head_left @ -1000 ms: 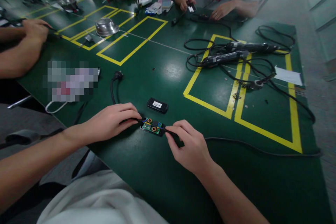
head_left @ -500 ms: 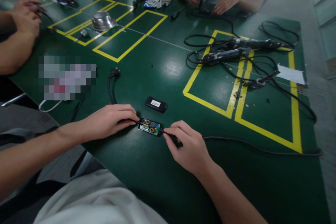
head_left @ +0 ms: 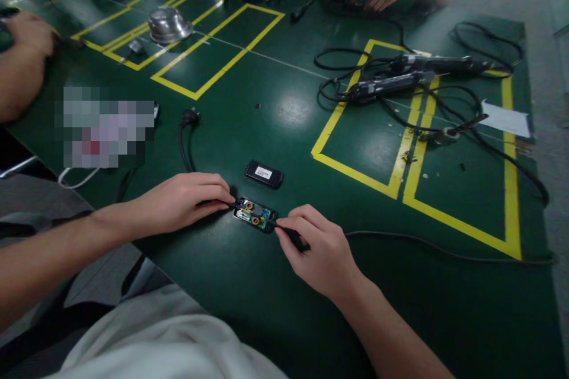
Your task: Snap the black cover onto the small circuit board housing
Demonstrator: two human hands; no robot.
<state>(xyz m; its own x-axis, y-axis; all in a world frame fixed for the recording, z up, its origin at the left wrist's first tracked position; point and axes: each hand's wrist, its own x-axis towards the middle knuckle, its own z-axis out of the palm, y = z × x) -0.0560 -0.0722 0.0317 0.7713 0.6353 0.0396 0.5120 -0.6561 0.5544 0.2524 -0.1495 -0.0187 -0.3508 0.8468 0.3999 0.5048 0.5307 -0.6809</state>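
A small black case (head_left: 255, 215) lies uncovered on the green table, showing a circuit board with copper coils and wires. At its left end my left hand (head_left: 195, 201) pinches the black cable that enters the case. The fingers of my right hand (head_left: 313, 243) are closed on the black cable at the right end. Just behind the case rests a black cover (head_left: 264, 174) with a white label. A black plug (head_left: 191, 116) lies farther back on the left, its cable running down toward my left hand.
Black electric screwdrivers (head_left: 391, 85) with looped cables lie at the right, near a white paper (head_left: 507, 118). A metal bowl (head_left: 169, 25) stands at the back left. A blurred-out item (head_left: 111, 130) is at left. Other people's hands are along the far and left edges.
The view has shifted slightly. Both my hands keep their hold on the cables, with hardly any movement. At the left edge, another person's hands have moved left.
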